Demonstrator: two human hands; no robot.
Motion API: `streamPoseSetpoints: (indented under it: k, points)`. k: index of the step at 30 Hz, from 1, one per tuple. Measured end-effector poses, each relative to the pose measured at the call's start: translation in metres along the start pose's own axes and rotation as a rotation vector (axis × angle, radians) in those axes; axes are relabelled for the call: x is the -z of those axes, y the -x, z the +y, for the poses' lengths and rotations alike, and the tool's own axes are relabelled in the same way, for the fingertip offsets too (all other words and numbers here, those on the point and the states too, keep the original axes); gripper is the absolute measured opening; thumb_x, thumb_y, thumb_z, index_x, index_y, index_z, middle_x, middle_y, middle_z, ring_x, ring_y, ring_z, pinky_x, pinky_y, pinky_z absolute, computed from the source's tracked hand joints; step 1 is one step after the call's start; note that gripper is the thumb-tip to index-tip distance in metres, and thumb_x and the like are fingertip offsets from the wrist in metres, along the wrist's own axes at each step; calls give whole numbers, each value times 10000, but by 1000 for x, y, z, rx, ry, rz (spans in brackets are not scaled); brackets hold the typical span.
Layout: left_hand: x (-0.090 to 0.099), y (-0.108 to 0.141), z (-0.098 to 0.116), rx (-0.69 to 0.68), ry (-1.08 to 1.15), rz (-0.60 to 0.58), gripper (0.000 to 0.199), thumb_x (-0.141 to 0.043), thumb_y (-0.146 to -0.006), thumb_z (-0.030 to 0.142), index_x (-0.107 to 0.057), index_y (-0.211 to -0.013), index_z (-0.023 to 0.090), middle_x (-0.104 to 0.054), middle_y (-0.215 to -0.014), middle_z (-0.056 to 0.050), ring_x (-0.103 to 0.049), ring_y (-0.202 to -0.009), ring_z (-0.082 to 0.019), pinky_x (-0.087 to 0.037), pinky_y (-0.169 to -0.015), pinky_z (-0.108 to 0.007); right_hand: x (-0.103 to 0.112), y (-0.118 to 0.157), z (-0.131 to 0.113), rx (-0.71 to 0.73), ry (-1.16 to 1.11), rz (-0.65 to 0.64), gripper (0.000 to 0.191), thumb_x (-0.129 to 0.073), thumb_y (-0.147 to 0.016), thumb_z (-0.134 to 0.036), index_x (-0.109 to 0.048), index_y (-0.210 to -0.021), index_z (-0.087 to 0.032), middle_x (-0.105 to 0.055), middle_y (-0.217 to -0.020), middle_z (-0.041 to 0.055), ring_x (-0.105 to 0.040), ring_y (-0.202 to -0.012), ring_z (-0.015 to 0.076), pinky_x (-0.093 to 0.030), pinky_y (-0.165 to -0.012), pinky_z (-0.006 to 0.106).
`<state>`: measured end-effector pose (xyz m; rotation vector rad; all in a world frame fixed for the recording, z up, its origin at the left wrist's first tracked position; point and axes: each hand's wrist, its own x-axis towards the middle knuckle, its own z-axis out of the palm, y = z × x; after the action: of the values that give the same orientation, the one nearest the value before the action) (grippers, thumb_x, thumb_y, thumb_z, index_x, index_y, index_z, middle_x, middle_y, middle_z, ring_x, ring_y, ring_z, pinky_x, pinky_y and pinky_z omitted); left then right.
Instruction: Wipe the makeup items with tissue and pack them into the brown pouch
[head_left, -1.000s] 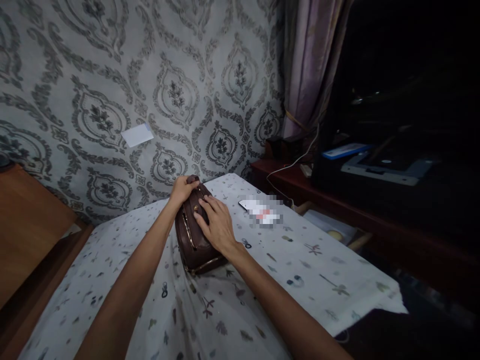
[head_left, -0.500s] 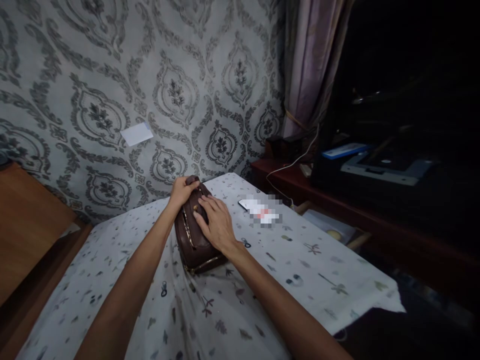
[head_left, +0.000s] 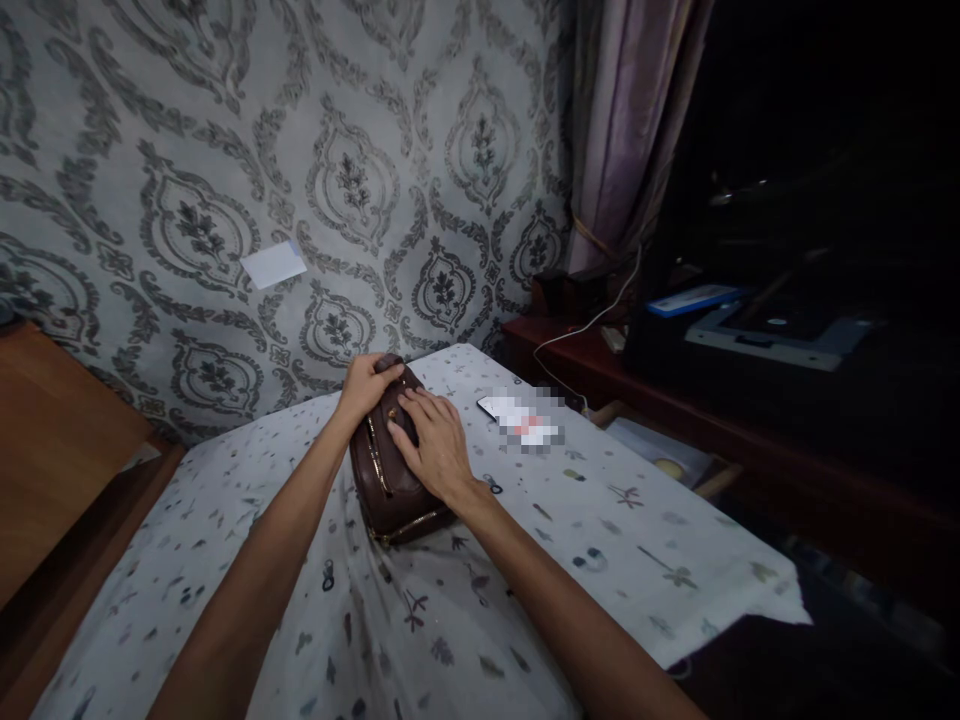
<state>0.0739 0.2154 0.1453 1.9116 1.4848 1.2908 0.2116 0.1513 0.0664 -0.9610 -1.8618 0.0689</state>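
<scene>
A dark brown handbag (head_left: 396, 500) with gold zips and a small gold stud lies on a white leaf-patterned cloth (head_left: 600, 510). At its far end, my left hand (head_left: 364, 386) is closed on the bag's edge near a strap or handle, thumb on top. My right hand (head_left: 436, 448) rests on the bag's upper face with the fingers stretched out and the thumb apart. The hand covers part of the front pocket. What the bag holds inside cannot be seen.
A phone (head_left: 487, 407), its screen blurred out, lies right of the bag. Beyond it are a white cable (head_left: 574, 335), an open drawer (head_left: 716, 478) and a dark red cabinet (head_left: 525, 335). Patterned wallpaper (head_left: 352, 185) rises behind; a wooden panel (head_left: 67, 430) stands at left.
</scene>
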Motion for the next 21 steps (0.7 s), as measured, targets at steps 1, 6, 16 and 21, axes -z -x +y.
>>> streamPoseSetpoints:
  k: [1,6,16,21]
  points:
    - [0,1,1,1,7,-3,225,-653,-636,388,-586,-587,180,-496,-542,53,-400,-556,-117,-324,-569,-260,0,0,0,0,0,-2,384,-514,-972,-348,-624,-1274,-137,-635,-1357,134,-516,-1308,287,-353,-1127,484]
    - [1,2,1,14,42,-31,233,-673,-647,394,-597,-604,178,-509,-553,50,-410,-565,-120,-330,-571,-259,0,0,-1,-10,-9,1,384,-515,-972,-346,-621,-1276,-136,-631,-1363,130,-514,-1308,292,-360,-1117,490]
    - [31,-1,-22,72,136,-55,318,-766,-605,459,-649,-685,174,-587,-633,24,-497,-625,-139,-381,-606,-256,2,1,-2,-9,-3,5,388,-491,-981,-342,-618,-1275,-122,-606,-1393,142,-490,-1344,288,-343,-1126,483]
    - [48,9,-40,92,140,-12,347,-772,-587,481,-672,-698,168,-627,-673,7,-538,-676,-159,-411,-678,-275,6,1,-10,4,62,-40,414,-448,-995,-269,-549,-1392,-214,-568,-1431,132,-486,-1349,268,-342,-1114,479]
